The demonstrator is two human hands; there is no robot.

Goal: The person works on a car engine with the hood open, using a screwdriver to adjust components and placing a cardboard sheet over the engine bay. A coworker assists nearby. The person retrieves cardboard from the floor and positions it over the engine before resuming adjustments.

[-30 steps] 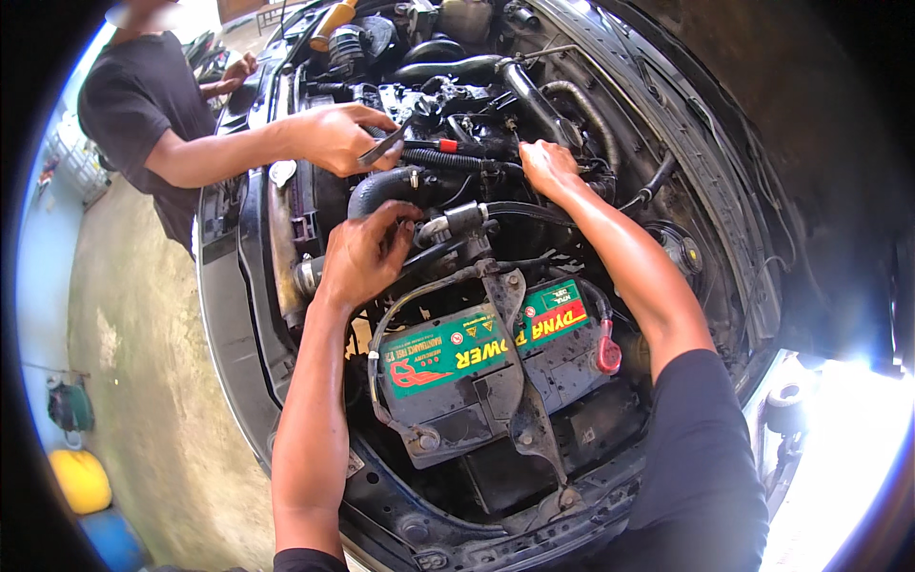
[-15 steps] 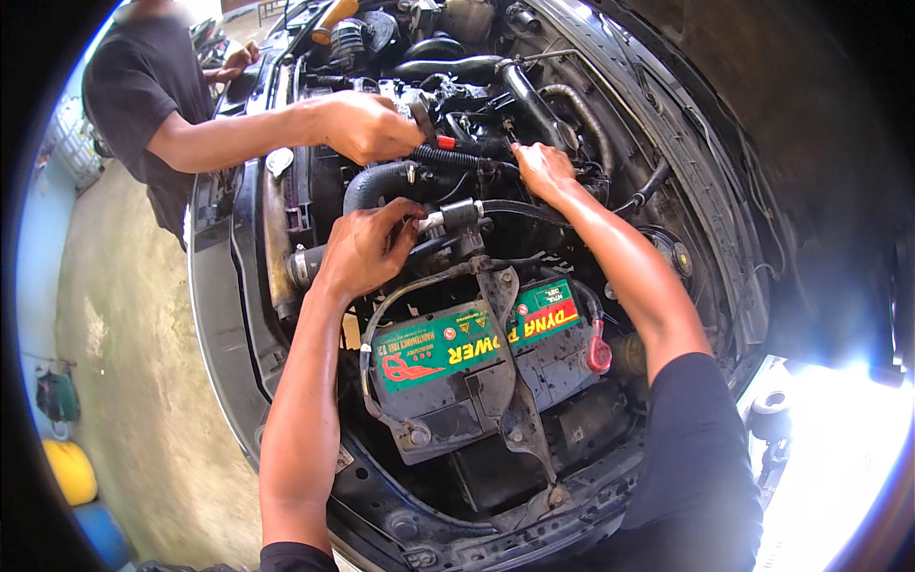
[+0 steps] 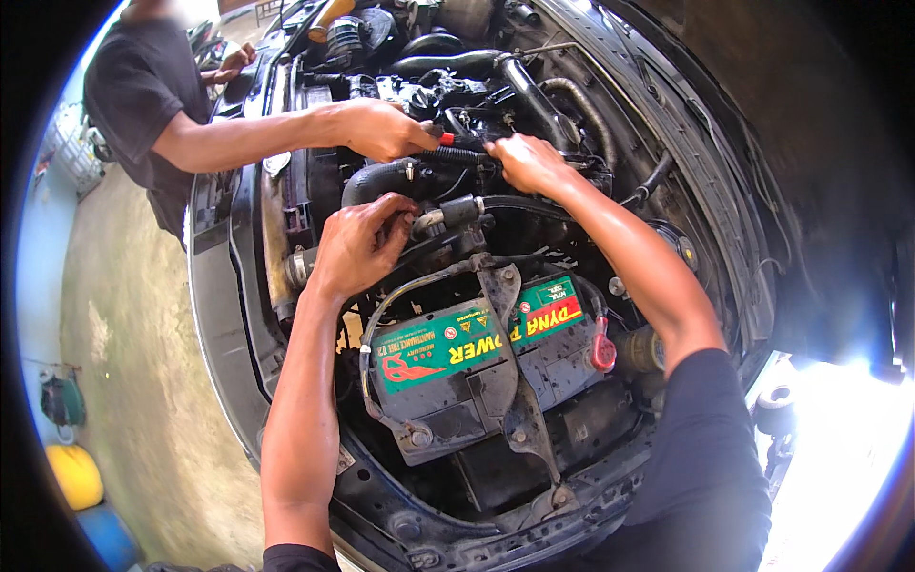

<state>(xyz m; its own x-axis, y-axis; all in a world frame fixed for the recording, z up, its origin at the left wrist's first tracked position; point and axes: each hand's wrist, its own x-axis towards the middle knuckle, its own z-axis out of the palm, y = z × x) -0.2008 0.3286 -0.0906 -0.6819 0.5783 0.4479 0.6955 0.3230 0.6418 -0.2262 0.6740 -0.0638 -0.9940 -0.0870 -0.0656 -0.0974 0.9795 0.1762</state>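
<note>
My left hand (image 3: 365, 243), fingers curled, is at a metal hose fitting (image 3: 431, 221) beside a thick black hose (image 3: 376, 181); what it pinches is hidden. With bent fingers, my right hand (image 3: 526, 164) reaches the dark end of a red-banded piece (image 3: 461, 140); its grip is unclear. Another person's hand (image 3: 386, 132) holds a dark object at that piece's other side. A ribbed hose (image 3: 456, 154) runs underneath. Below my hands sits a car battery (image 3: 477, 372) with a green label, a metal clamp and a red terminal cover (image 3: 602, 352).
The co-worker (image 3: 143, 105) stands at the car's left edge (image 3: 219, 315). The dark raised hood (image 3: 810, 191) fills the upper right. A yellow container (image 3: 74, 472) and a blue drum (image 3: 110, 534) stand on the concrete floor (image 3: 133, 353) at lower left. Engine pipes (image 3: 534, 95) crowd the back.
My right hand has moved left toward the red-banded piece. The co-worker's hand has moved right to that piece. My left hand has shifted slightly left and up.
</note>
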